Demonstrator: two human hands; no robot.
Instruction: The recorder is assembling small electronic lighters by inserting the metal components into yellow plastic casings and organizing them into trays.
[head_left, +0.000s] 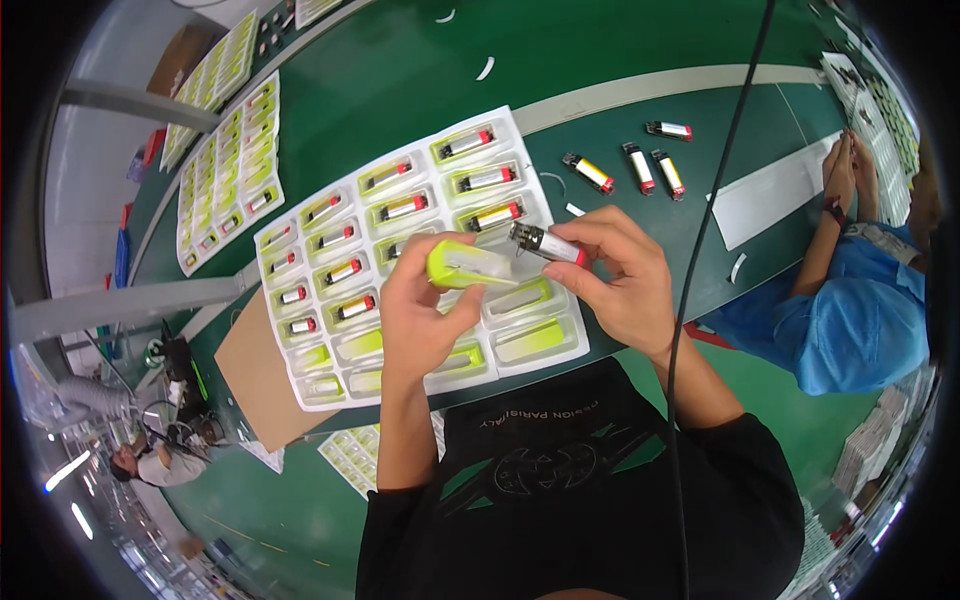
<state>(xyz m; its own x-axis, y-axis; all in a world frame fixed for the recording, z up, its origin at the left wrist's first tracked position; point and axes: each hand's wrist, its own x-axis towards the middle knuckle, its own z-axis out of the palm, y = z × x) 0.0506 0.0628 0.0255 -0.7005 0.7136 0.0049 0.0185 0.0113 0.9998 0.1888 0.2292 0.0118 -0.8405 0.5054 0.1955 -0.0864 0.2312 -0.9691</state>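
Note:
My left hand (420, 325) is closed around a yellow-green shell (462, 264), a hollow plastic casing with a clear end facing right. Close beside that end, my right hand (630, 290) pinches a small battery assembly (548, 243), silver-bodied with a red end by my fingers and a black end toward the shell. The two parts look apart or barely touching; I cannot tell which. Beneath both hands lies a white moulded tray (575, 345). Many of its pockets hold shells with battery assemblies laid on them; those nearest me show shells alone. My left hand hides some pockets.
Several loose battery assemblies (638, 168) lie on the green table right of the tray. Beyond them is a white sheet (765, 195), near a co-worker in blue (850, 325). More filled trays (230, 170) stand at left. A black cable (740, 130) hangs across the view.

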